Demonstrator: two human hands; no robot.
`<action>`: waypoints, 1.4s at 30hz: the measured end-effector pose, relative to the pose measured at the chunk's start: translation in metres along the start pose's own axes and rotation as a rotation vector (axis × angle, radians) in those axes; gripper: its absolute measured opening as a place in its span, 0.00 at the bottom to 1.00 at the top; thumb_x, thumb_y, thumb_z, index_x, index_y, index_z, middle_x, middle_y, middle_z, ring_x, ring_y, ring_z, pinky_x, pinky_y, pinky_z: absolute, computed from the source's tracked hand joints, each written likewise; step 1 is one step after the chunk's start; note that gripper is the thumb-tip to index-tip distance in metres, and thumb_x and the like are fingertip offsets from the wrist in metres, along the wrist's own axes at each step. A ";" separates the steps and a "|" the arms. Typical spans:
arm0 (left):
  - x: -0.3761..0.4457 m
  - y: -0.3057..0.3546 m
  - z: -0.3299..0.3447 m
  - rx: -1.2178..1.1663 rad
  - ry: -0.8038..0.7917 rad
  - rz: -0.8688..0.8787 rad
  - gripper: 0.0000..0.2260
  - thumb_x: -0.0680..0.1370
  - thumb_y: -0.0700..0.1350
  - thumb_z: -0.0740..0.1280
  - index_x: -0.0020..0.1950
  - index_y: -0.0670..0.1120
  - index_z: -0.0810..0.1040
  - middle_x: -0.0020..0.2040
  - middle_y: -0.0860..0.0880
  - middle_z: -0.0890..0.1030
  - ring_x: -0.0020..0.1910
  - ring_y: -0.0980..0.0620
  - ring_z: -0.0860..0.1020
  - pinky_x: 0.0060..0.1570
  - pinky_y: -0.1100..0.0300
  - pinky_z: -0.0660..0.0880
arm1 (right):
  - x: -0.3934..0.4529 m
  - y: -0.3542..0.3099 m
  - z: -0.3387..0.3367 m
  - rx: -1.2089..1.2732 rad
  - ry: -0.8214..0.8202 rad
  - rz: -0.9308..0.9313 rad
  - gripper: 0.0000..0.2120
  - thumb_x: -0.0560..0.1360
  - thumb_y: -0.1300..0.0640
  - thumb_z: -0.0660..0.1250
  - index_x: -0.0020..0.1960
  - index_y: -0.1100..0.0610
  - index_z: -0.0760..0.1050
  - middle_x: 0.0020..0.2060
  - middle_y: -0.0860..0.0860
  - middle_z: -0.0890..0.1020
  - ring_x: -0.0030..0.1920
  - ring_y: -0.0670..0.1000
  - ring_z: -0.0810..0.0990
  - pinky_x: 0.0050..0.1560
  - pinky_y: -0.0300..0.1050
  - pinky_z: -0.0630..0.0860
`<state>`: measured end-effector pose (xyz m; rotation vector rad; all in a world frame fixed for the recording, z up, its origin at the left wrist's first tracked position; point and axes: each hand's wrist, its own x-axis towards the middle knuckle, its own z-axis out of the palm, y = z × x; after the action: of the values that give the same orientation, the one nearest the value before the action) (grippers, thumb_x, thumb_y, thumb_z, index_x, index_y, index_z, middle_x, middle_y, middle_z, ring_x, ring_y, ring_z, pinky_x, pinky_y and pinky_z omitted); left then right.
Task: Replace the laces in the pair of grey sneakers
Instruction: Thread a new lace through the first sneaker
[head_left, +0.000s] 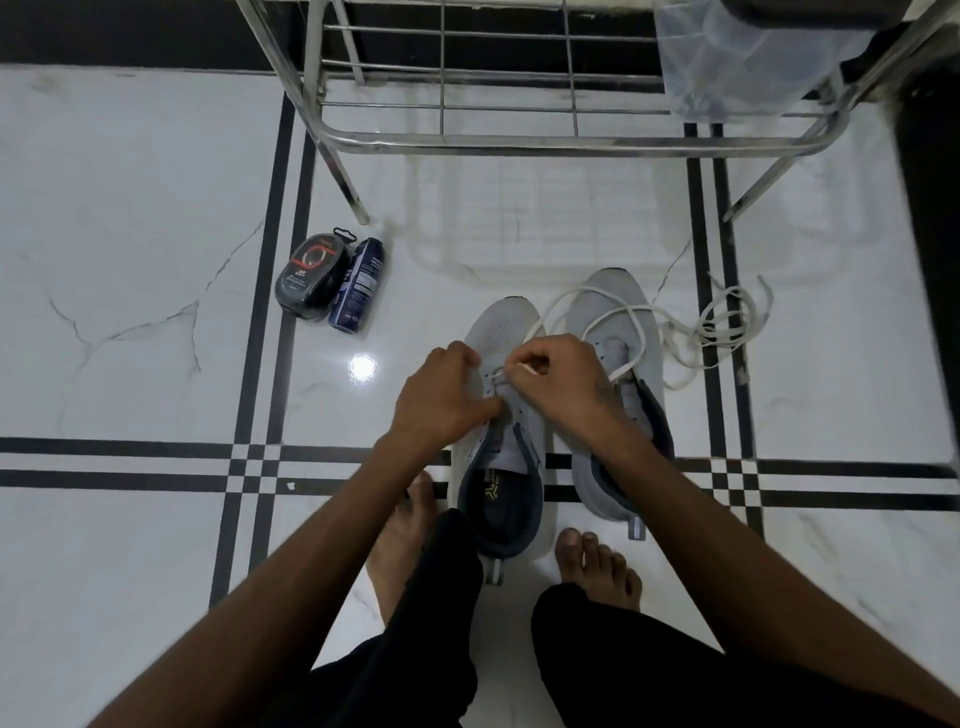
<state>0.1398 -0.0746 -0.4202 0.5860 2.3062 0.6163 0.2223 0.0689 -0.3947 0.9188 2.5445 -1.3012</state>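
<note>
Two grey sneakers stand side by side on the floor in front of my bare feet. My left hand (441, 397) holds the left sneaker (501, 332) at its eyelet edge, fingers curled against the upper. My right hand (558, 379) pinches a white lace (587, 304) at the lower eyelets of that sneaker. The lace loops forward over both toes and across the right sneaker (610, 296). A second white lace (727, 325) lies loosely coiled on the floor to the right of the shoes.
A dark shoe-polish case (310, 275) and a blue can (359, 286) lie on the white tiles at the left. A steel rack (519, 143) stands just beyond the shoes, a clear plastic bag (737, 62) on it. My bare feet (597, 566) flank the heel of the left sneaker.
</note>
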 end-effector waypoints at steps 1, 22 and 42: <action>0.000 -0.001 0.000 -0.014 0.030 -0.002 0.27 0.67 0.56 0.76 0.62 0.50 0.73 0.53 0.53 0.76 0.50 0.53 0.75 0.47 0.58 0.71 | -0.001 0.000 0.005 -0.013 -0.005 0.009 0.04 0.74 0.56 0.72 0.46 0.53 0.86 0.41 0.47 0.86 0.44 0.47 0.83 0.47 0.46 0.81; -0.009 -0.019 0.000 -0.288 0.045 0.090 0.16 0.74 0.43 0.72 0.62 0.48 0.80 0.48 0.56 0.81 0.43 0.61 0.81 0.42 0.71 0.77 | 0.001 0.006 0.035 -0.318 -0.049 -0.103 0.06 0.79 0.56 0.67 0.48 0.57 0.81 0.44 0.50 0.73 0.44 0.51 0.76 0.45 0.46 0.73; -0.007 -0.023 0.001 -0.277 0.020 0.161 0.30 0.72 0.41 0.72 0.74 0.48 0.71 0.46 0.56 0.83 0.46 0.61 0.81 0.51 0.68 0.76 | -0.001 0.004 0.043 -0.313 0.008 -0.099 0.09 0.80 0.64 0.64 0.46 0.62 0.82 0.43 0.54 0.77 0.46 0.55 0.78 0.47 0.52 0.76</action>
<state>0.1393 -0.0960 -0.4303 0.6370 2.1541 1.0034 0.2194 0.0367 -0.4238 0.7440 2.7231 -0.8820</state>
